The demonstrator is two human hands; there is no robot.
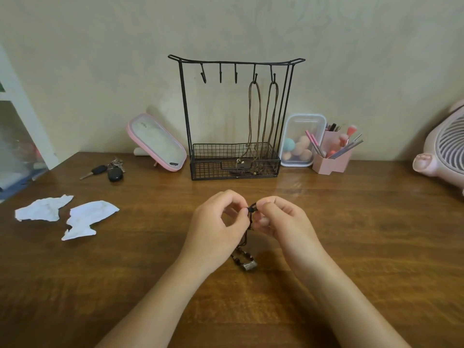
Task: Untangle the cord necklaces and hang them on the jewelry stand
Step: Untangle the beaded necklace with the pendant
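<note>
Black cord necklace, half hidden, is pinched by left grip and right grip.

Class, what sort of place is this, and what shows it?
Probably a home dressing table: a pink-framed tabletop mirror, a pink holder of makeup brushes and a black wire jewelry stand.
</note>
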